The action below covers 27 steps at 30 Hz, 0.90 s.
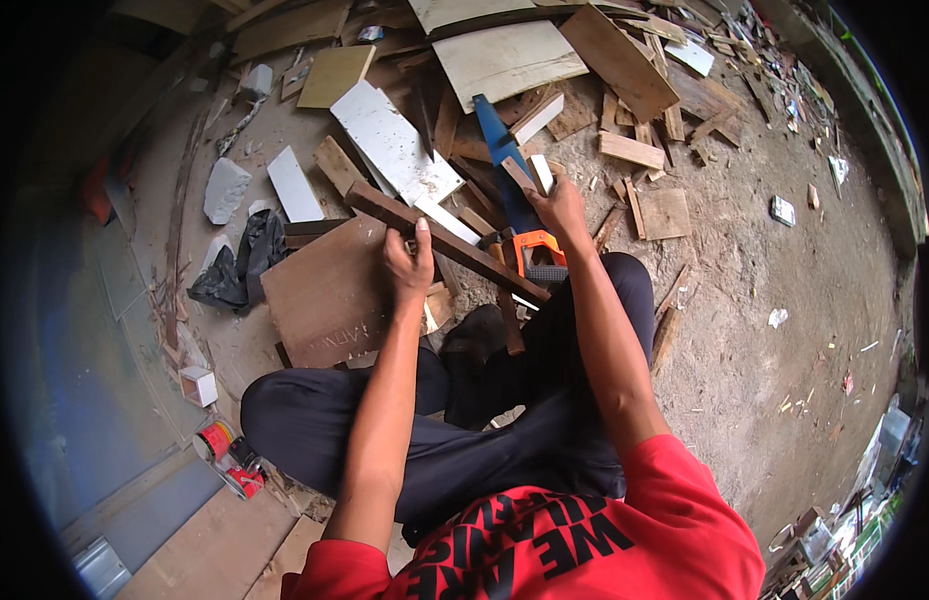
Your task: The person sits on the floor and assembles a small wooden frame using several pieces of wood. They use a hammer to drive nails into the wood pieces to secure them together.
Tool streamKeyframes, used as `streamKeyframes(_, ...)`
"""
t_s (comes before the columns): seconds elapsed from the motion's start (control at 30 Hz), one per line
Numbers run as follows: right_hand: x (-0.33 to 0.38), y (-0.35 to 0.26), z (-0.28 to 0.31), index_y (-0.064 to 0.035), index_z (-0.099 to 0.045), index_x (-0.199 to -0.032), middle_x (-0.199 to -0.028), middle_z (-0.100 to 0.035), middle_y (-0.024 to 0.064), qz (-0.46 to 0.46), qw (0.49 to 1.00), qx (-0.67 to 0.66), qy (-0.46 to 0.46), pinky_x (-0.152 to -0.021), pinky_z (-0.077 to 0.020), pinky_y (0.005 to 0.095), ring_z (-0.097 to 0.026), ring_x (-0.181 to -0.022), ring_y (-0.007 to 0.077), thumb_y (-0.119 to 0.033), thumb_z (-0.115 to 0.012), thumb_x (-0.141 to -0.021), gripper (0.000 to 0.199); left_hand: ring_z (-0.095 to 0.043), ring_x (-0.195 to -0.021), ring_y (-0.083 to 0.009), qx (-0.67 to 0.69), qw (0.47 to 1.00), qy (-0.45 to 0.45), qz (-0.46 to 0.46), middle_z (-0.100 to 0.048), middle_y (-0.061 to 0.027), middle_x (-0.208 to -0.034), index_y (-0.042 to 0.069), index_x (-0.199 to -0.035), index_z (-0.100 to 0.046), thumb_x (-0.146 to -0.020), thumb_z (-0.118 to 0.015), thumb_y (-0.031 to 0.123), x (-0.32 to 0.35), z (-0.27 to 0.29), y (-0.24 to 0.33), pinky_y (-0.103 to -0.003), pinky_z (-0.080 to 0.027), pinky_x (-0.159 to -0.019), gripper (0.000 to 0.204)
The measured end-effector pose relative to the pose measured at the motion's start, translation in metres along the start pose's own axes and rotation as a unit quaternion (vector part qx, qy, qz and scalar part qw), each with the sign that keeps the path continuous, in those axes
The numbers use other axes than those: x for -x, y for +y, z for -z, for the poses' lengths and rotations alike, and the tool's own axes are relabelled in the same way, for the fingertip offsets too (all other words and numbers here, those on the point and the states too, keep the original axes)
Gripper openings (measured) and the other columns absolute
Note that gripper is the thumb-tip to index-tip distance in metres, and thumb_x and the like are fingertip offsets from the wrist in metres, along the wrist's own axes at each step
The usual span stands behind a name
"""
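Note:
My left hand (410, 262) is closed round a long dark brown wooden strip (463, 250), its thumb on top. The strip slants down to the right towards my right knee. My right hand (559, 208) is raised and pinches small wood offcuts (541, 174), one with a white face. Below and behind that hand lies a handsaw (497, 135) with a blue blade and an orange and black handle. A brown board (330, 290) is beside my left hand, near my left knee. Another dark strip (511, 322) lies between my legs.
Scrap boards surround me: a white panel (395, 140), a pale sheet (510, 62) and a brown plank (620, 65) farther off. A black plastic bag (247, 262), a concrete chunk (226, 191) and a red can (216, 438) are on the left. A low wall edges the far right.

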State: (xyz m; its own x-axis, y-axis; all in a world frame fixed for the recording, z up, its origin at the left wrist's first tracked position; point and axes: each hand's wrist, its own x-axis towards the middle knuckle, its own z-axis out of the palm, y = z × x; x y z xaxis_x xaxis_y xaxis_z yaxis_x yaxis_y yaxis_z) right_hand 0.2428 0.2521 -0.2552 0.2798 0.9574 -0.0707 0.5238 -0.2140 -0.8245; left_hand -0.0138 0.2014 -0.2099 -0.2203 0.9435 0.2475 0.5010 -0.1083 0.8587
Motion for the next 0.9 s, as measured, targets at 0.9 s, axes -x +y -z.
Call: streamKeyframes(0.9, 0.031, -0.056, -0.007, 0.002, -0.061, -0.099, -0.076, -0.061, 0.0229, 0.119, 0.992, 0.029, -0.025, -0.063, -0.0464, 0.0427, -0.058, -0.065, 0.0371, -0.023, -0.074, -0.089, 0.03, -0.059, -0.11, -0.0253, -0.152, 0.971, 0.093, -0.161, -0.066, -0.0119, -0.112, 0.005, -0.112, -0.064, -0.093, -0.064, 0.028, -0.02, 0.063, -0.021, -0.041, -0.038, -0.102, 0.03)
